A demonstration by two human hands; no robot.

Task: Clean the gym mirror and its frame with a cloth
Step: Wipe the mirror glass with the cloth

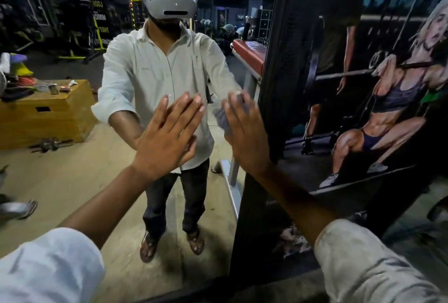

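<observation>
Where right hand (pixel 244 130) presses mirror (pixel 97 171), cloth (pixel 221 118) (blurred) lies half hidden

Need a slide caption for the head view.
Head view: left hand flat on the gym mirror while the right hand presses a cloth to it beside the black frame.

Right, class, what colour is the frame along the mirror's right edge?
Black and glossy. The frame shows best in the head view.

Cloth (pixel 221 119) mostly hidden behind the blurred right hand (pixel 244 133)
</observation>
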